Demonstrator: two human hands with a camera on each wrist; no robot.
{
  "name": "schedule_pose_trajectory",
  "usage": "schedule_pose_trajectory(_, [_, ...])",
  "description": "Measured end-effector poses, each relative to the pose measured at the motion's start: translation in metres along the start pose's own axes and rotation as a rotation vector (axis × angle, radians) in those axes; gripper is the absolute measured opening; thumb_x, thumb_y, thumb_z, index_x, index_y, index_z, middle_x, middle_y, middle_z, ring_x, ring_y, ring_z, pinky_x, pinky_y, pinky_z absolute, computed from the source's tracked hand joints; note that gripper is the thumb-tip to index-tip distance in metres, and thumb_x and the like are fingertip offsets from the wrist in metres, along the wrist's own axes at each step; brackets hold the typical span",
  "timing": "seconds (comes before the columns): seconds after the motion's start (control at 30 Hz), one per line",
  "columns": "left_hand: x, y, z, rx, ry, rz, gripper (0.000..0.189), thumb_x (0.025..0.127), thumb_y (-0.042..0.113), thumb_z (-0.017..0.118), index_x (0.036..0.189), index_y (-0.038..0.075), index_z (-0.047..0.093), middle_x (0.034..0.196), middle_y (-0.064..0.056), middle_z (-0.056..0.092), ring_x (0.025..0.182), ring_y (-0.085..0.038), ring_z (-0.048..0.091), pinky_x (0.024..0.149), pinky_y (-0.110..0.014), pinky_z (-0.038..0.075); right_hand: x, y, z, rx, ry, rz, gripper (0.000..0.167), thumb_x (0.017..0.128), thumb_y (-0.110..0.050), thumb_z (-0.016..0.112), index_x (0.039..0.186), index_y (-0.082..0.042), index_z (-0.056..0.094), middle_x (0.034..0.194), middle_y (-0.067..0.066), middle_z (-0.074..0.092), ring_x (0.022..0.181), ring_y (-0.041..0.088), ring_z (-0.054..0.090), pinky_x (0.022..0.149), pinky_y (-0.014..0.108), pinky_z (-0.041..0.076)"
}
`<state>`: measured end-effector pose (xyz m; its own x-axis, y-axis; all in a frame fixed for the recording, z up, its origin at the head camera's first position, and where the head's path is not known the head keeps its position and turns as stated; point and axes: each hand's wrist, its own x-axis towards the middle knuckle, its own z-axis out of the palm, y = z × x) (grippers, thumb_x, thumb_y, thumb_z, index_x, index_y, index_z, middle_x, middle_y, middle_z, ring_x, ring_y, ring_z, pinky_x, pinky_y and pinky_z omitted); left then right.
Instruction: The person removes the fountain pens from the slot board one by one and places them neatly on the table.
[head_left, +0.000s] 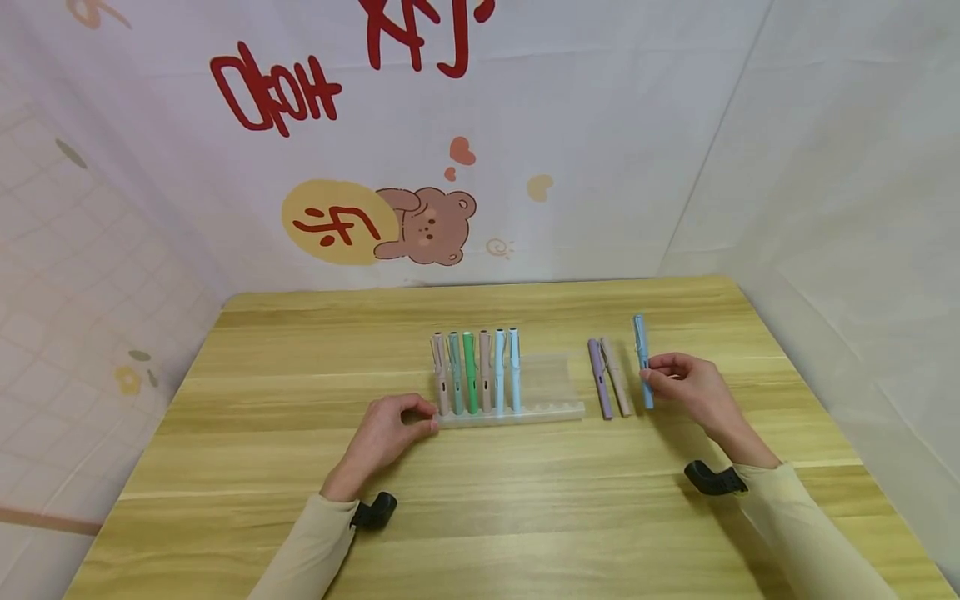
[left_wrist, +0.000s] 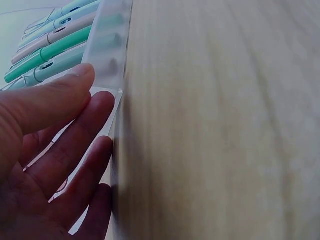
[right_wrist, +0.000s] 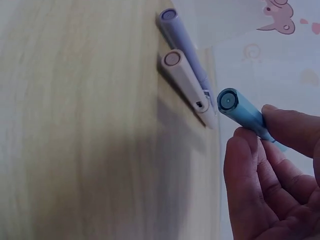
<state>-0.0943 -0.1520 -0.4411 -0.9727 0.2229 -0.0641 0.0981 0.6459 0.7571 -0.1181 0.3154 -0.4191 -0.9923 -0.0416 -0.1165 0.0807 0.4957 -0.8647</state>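
Between the thumb and fingers of my right hand point(head_left: 686, 387) is a blue pen point(head_left: 641, 350), pinched near its lower end and tilted slightly. The right wrist view shows this pen's round end point(right_wrist: 228, 100) facing the camera. My left hand point(head_left: 390, 433) pinches the left end of a clear plastic pen rack point(head_left: 551, 412) with thumb and fingertips. Several pens stand upright in the rack's left part: pinkish, teal, green point(head_left: 470, 375) and light blue point(head_left: 515, 371). A purple pen point(head_left: 600, 379) and a beige-pink pen point(head_left: 617, 379) lie on the table, left of my right hand.
The wood-grain table point(head_left: 480, 517) ends at a white printed cloth backdrop point(head_left: 600, 100) behind the rack. Cloth walls flank both sides. Black straps with mounts point(head_left: 373, 510) sit on both wrists.
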Motion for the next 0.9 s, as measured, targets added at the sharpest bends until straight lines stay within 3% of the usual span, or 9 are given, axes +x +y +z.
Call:
schedule_pose_trajectory(0.27, [0.002,-0.001,0.001,-0.008,0.008,0.001,0.009,0.089,0.012,0.082,0.097,0.015,0.079,0.103,0.002,0.075,0.106,-0.023,0.067,0.098,-0.049,0.050,0.005,0.002,0.002,-0.045,-0.034,0.041,0.043,0.102,-0.024,0.069,0.125,0.012,0.061,0.107,0.019,0.072,0.082,0.013,0.072,0.074,0.028,0.060])
schedule_pose_trajectory(0.5, [-0.001,-0.003,0.003,-0.006,0.001,-0.010,0.009,0.089,0.013,0.082,0.097,0.016,0.078,0.104,0.002,0.075,0.107,-0.024,0.067,0.098,-0.050,0.049,0.007,0.009,0.009,-0.017,-0.071,0.083,0.041,0.101,-0.017,0.068,0.125,0.015,0.059,0.109,0.021,0.069,0.088,0.014,0.071,0.076,0.027,0.060])
schedule_pose_trajectory(0.9, [-0.001,-0.004,0.002,-0.013,0.002,0.002,0.009,0.090,0.013,0.081,0.098,0.015,0.078,0.106,0.001,0.075,0.108,-0.025,0.067,0.099,-0.050,0.049,0.016,0.011,0.014,-0.058,-0.095,0.120,0.041,0.101,-0.021,0.070,0.124,0.013,0.061,0.113,0.022,0.070,0.092,0.017,0.072,0.076,0.027,0.060])
